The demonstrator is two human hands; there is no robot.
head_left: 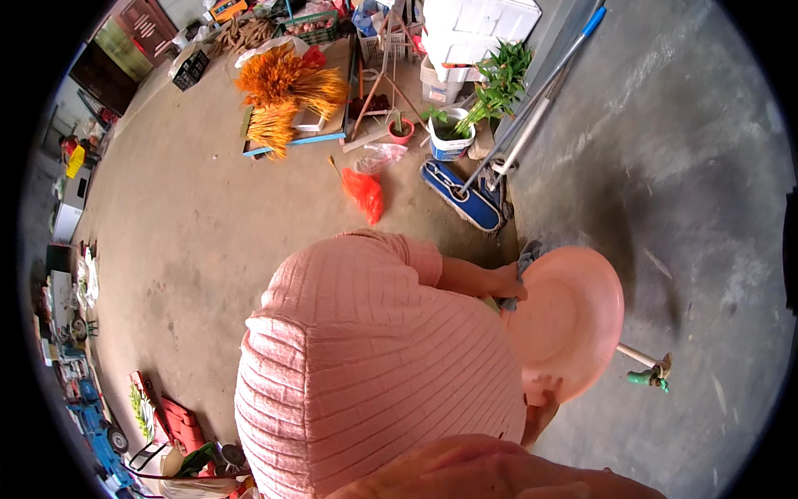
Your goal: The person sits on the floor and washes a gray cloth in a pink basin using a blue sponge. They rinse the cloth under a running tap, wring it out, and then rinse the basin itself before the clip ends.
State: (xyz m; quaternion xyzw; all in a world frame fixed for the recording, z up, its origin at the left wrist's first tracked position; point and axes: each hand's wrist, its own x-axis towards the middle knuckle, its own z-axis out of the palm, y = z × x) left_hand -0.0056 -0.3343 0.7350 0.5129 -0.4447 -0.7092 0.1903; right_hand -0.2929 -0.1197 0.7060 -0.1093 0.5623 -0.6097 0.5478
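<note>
A pale pink plastic basin (561,312) is held tilted in front of me, with its round wall and bottom showing. My left hand (510,282) grips a crumpled grey cloth (528,254) against the basin's upper left rim. At the basin's lower edge, my right hand (545,405) holds the rim; its fingers show faintly at the plastic. Part of the right forearm is hidden by my pink ribbed shirt (386,362). Just beyond the basin, a tap with a green fitting (648,377) sits on a pale pipe.
A blue flat mop (461,196) leans near the grey wall (704,187). Close by stand a white bucket with green plants (450,134) and a small potted cactus (401,130). A red plastic bag (363,193) and bundles of orange dried stalks (280,93) lie farther off. A red hand cart (181,424) is behind me.
</note>
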